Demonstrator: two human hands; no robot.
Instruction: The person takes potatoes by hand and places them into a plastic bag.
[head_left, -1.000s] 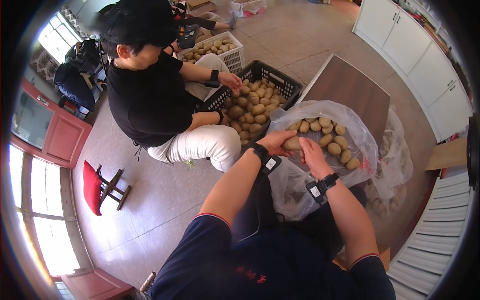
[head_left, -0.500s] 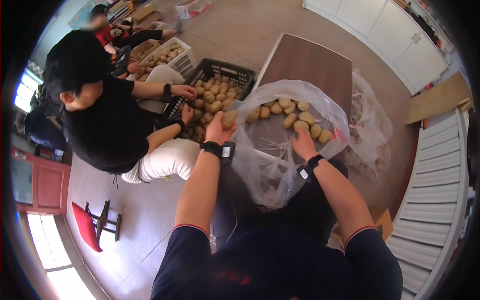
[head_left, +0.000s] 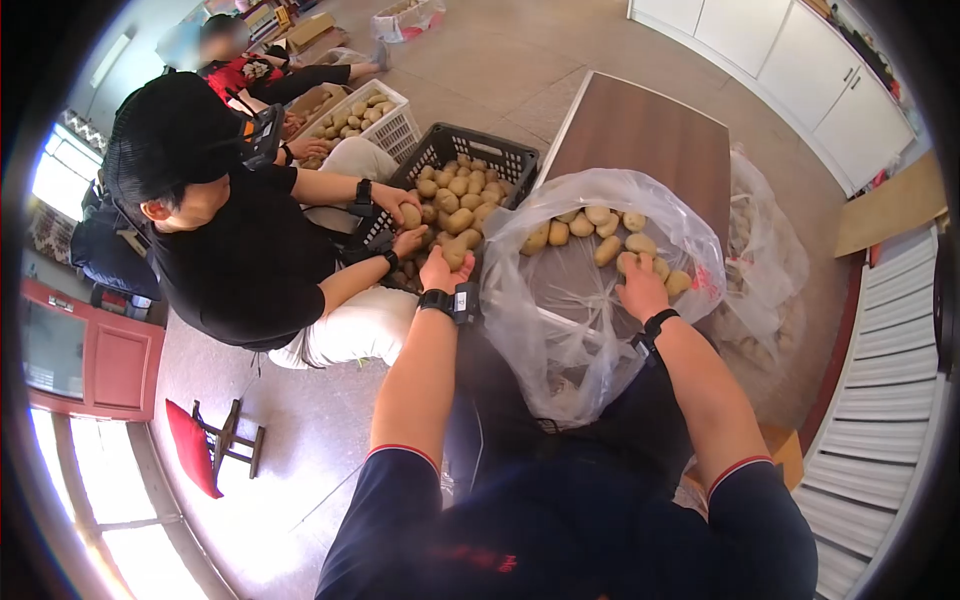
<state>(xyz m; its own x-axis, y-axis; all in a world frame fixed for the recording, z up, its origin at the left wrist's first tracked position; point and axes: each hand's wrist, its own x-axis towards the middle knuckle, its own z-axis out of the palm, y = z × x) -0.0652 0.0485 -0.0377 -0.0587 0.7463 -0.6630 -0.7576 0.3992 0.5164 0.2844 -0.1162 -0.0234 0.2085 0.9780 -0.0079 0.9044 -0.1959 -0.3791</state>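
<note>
My left hand (head_left: 441, 273) is closed round a potato (head_left: 455, 253), at the near right corner of a black crate (head_left: 512, 160) heaped with potatoes. Inside a clear plastic bag (head_left: 540, 355), my right hand (head_left: 643, 294) has its fingers curled on another potato (head_left: 626, 262); part of that potato is hidden by the fingers. Several potatoes (head_left: 607, 250) lie in a curved row in the bag. The bag's mouth is spread wide over the near end of a brown table (head_left: 640, 130).
A person in black (head_left: 225, 270) sits left of the crate, both hands among its potatoes. Behind is a white crate (head_left: 400, 125) of potatoes, with another person beyond. A filled plastic bag (head_left: 765, 260) stands right of the table. A red-seated stool (head_left: 193, 447) lies at lower left.
The view has shifted, so the scene sits farther right. My left hand with its potato is lower against the crate's edge. My right hand has moved onto a potato. The neighbouring person now grips a potato.
</note>
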